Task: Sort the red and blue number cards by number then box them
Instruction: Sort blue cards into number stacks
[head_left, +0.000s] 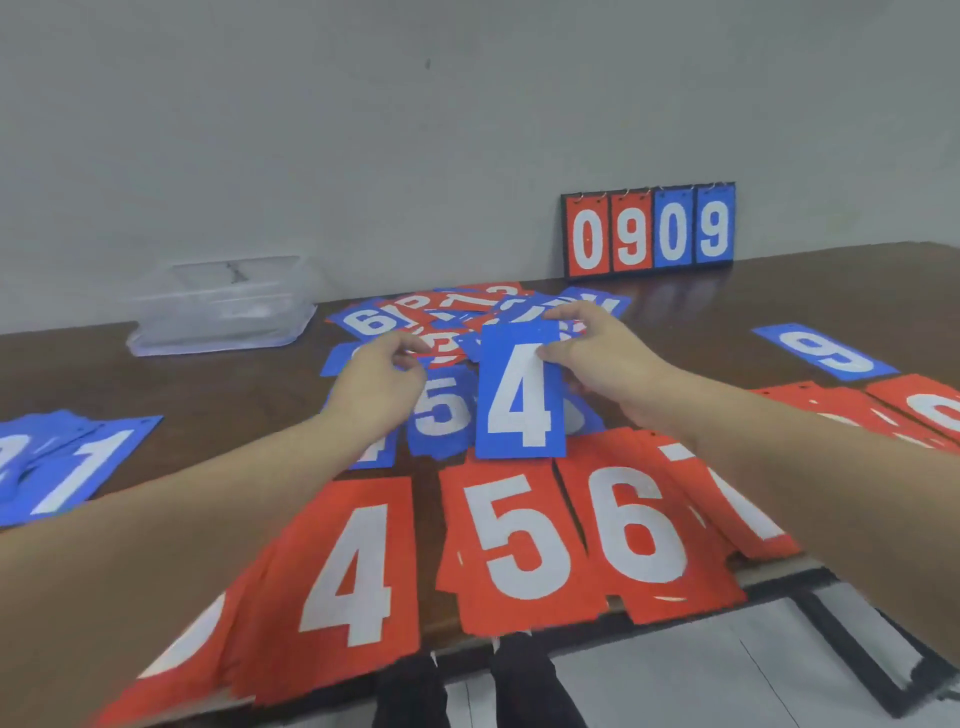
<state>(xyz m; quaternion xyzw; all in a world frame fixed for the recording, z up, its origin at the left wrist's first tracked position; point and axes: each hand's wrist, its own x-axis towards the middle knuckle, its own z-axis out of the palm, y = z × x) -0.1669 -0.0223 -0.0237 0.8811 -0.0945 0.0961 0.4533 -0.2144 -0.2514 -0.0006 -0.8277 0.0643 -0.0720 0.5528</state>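
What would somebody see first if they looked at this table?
Probably the blue 4 card in the middle, pinched at its top by the right hand and held above the table. Next come the big red number cards showing 4, 5, 6 and 7 in a row along the near edge. At the back by the wall stands a flip scoreboard reading 0909.
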